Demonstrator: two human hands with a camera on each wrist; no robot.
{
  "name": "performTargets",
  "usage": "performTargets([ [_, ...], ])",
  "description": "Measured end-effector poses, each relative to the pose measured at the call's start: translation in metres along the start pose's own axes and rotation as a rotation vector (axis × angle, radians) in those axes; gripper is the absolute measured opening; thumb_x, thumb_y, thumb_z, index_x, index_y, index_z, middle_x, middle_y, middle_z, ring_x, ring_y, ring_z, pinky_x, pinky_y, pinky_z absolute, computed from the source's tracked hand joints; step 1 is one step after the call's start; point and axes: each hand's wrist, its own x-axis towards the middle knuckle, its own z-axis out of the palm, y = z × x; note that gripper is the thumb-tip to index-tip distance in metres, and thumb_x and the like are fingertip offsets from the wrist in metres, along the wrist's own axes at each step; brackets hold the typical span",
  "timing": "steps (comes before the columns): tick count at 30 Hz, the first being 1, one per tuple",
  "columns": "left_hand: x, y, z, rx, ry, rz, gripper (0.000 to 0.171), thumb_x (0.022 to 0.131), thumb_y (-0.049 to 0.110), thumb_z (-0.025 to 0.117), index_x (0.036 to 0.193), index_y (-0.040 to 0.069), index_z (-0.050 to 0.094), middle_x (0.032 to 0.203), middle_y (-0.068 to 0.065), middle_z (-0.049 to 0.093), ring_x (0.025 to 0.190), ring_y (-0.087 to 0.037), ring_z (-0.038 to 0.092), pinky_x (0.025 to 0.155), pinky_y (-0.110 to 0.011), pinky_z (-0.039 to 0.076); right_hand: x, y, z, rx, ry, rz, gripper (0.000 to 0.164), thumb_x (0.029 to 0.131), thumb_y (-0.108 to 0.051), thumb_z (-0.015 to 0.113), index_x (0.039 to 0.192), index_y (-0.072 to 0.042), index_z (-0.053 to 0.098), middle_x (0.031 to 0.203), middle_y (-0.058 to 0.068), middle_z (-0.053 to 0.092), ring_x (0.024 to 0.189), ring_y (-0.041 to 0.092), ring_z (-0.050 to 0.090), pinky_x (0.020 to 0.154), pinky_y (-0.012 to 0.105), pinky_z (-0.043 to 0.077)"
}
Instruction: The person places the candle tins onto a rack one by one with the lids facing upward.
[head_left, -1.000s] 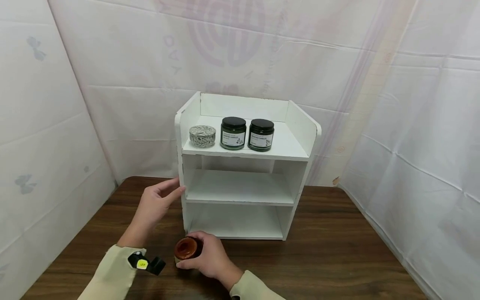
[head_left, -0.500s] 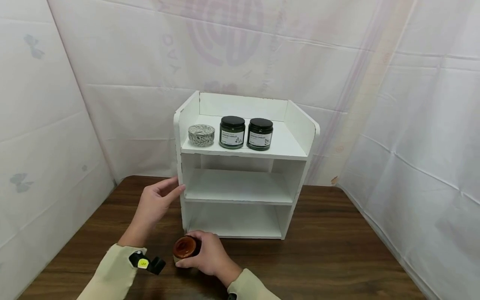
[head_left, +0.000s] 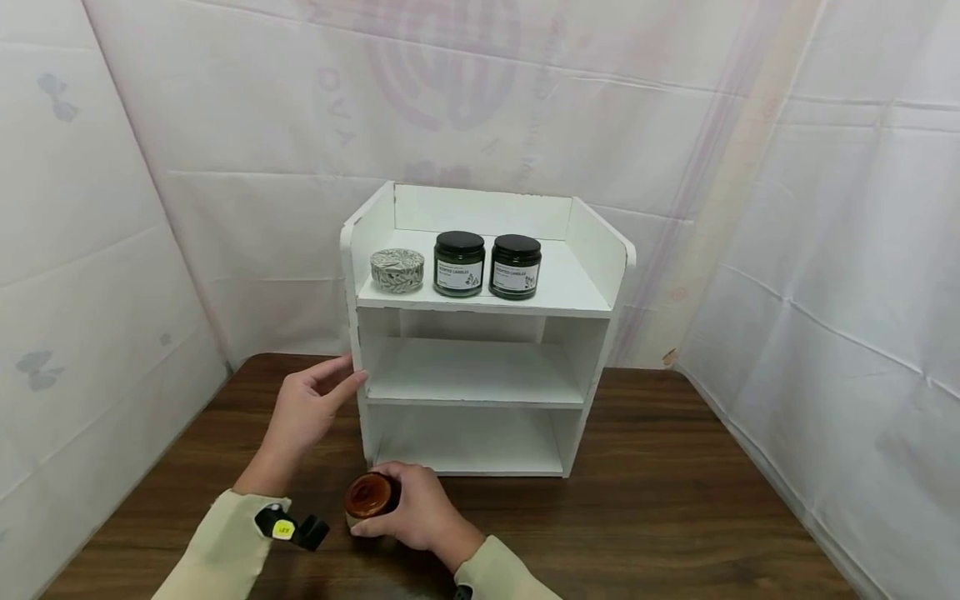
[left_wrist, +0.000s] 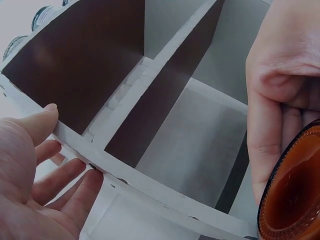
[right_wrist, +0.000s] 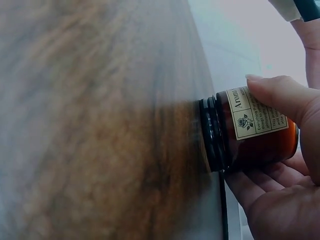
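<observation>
In the head view, my right hand [head_left: 420, 510] grips an amber glass jar [head_left: 369, 495] low over the table, before the shelf unit's lower left corner. The jar is upside down: its amber base faces up and its black lid [right_wrist: 212, 134] is toward the wood. A cream label [right_wrist: 255, 112] reading "Aroma" shows under my thumb in the right wrist view. My left hand [head_left: 307, 408] is at the white shelf unit [head_left: 480, 307], thumb on the front edge of its left side panel. Its other fingertips [left_wrist: 92, 177] rest along that panel's outer face.
On the top shelf stand a patterned round tin [head_left: 397, 271] and two dark green candle jars, one in the middle [head_left: 459, 265] and one to its right [head_left: 515, 268]. The brown wooden table [head_left: 675, 500] extends to the right. White sheeting [head_left: 262, 125] encloses the back and sides.
The head view has shifted a little, so the shelf unit sits slightly further left in it. Both hands keep their places, the right still holding the amber jar.
</observation>
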Motion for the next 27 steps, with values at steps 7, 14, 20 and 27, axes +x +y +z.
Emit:
performTargets([
  [7, -0.0006, -0.0003, -0.0021, 0.002, 0.005, -0.001, 0.057, 0.096, 0.046, 0.07, 0.142, 0.013, 0.063, 0.142, -0.01, 0.064, 0.112, -0.002, 0.062, 0.082, -0.01, 0.049, 0.0011, -0.0006, 0.0003, -0.011, -0.014, 0.0, 0.053, 0.074, -0.027, 0.095, 0.12, -0.017, 0.071, 0.099, -0.018, 0.071, 0.087, -0.007, 0.06, 0.082, 0.017, 0.051],
  [14, -0.0004, 0.0017, -0.001, 0.006, -0.011, 0.019, 0.056, 0.097, 0.046, 0.069, 0.142, 0.013, 0.063, 0.143, -0.011, 0.063, 0.109, 0.003, 0.06, 0.082, -0.011, 0.05, 0.0006, -0.0003, -0.0012, -0.015, -0.001, -0.001, 0.053, 0.073, -0.026, 0.095, 0.12, -0.017, 0.071, 0.1, -0.018, 0.07, 0.088, -0.007, 0.06, 0.082, 0.017, 0.051],
  [20, -0.0011, 0.0023, 0.0, -0.006, -0.016, 0.015, 0.057, 0.097, 0.046, 0.069, 0.142, 0.012, 0.062, 0.144, -0.012, 0.062, 0.125, -0.025, 0.061, 0.082, -0.011, 0.049, -0.0004, 0.0009, 0.0002, 0.002, 0.004, 0.006, 0.053, 0.073, -0.027, 0.096, 0.119, -0.018, 0.072, 0.1, -0.018, 0.071, 0.088, -0.007, 0.06, 0.084, 0.018, 0.051],
  [27, -0.0015, 0.0012, 0.001, -0.026, -0.003, 0.026, 0.055, 0.097, 0.045, 0.07, 0.141, 0.012, 0.063, 0.14, -0.012, 0.065, 0.115, -0.009, 0.064, 0.082, -0.01, 0.05, -0.0006, -0.0006, 0.0002, -0.011, 0.002, 0.014, 0.055, 0.073, -0.028, 0.095, 0.122, -0.016, 0.071, 0.104, -0.017, 0.071, 0.09, -0.007, 0.061, 0.084, 0.018, 0.052],
])
